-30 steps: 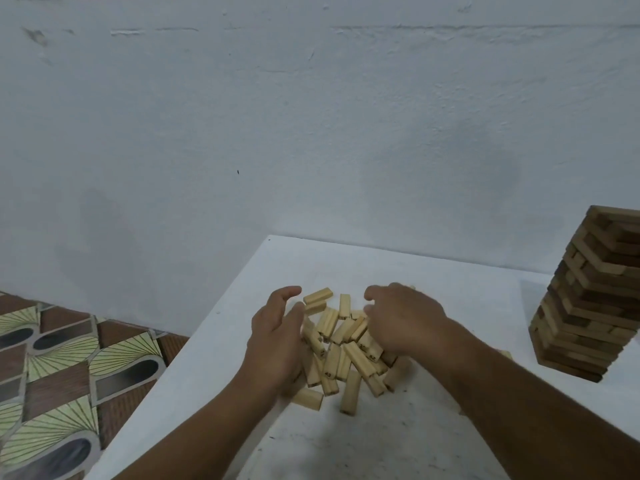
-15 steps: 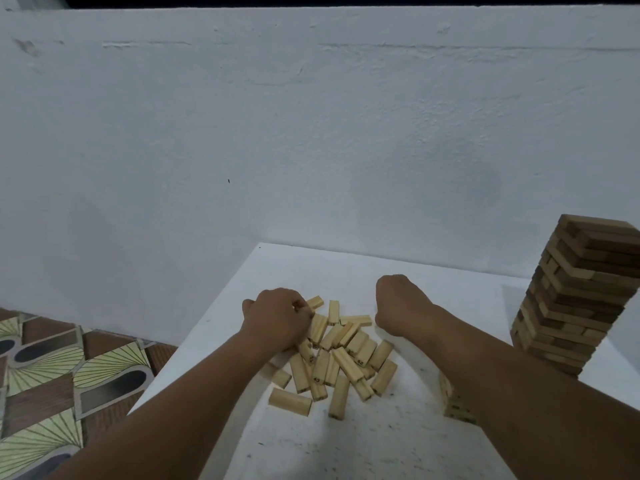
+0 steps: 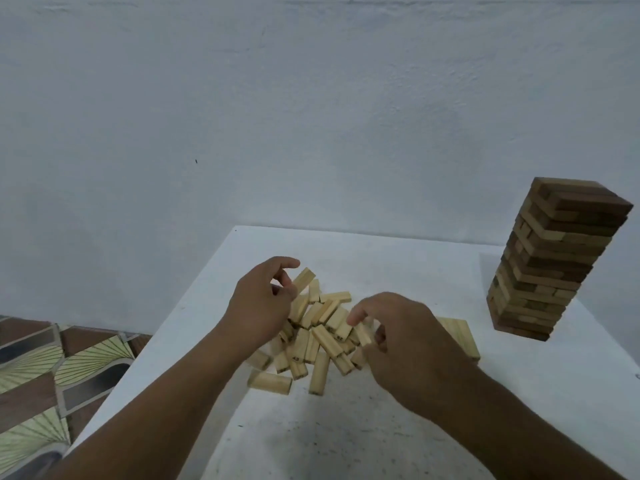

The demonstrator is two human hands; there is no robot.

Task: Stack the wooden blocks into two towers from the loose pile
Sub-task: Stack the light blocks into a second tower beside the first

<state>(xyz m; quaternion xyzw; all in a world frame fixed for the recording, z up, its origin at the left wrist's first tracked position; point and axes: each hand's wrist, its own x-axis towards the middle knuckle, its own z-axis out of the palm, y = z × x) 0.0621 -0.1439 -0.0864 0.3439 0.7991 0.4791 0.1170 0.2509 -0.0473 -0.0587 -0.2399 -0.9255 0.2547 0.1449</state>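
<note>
We seem to be in a home, a plain room – rough whitewashed wall [image 3: 311,116], patterned floor tiles [image 3: 45,368], small white table [image 3: 398,258] – our wooden block tower [image 3: 554,261] on it.

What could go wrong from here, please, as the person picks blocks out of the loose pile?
1. The left hand pinches one block tilted up above the loose pile; a weak pinch could drop it and scatter others.
2. The right hand grips a block deep in the pile, so lifting may drag neighbours along.
3. The started stack sits right behind the right hand; a careless move might knock it.
</note>
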